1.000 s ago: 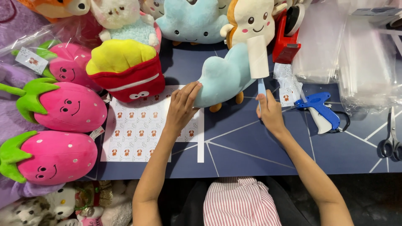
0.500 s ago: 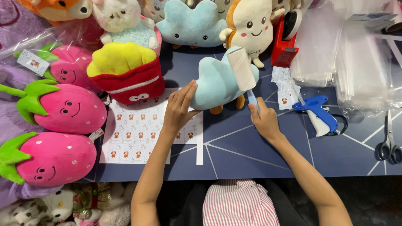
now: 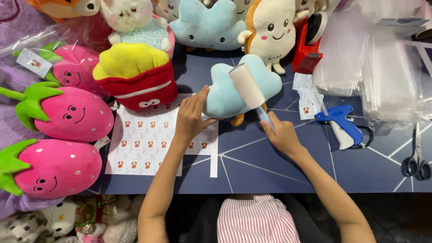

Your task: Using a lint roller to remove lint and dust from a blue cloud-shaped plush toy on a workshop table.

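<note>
Navy table [image 3: 279, 166], left hand [image 3: 191, 118] gripping cloud plush [image 3: 220, 92], right hand [image 3: 280, 134] clasping lint roller [image 3: 248, 85]

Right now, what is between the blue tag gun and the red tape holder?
In the head view, small paper tags lie between the tag gun and the tape holder.

We look straight down on a dark navy bench [image 3: 270, 166], its top crossed by thin pale lines that meet at angles like a web. The light falls evenly and bright from above — soft shadows only, tucked close under whatever stands on the top. Past the near edge of the bench the floor [image 3: 396, 216] drops into deep shade (we can make out nothing of its surface). No wall or window comes into our view.
</note>
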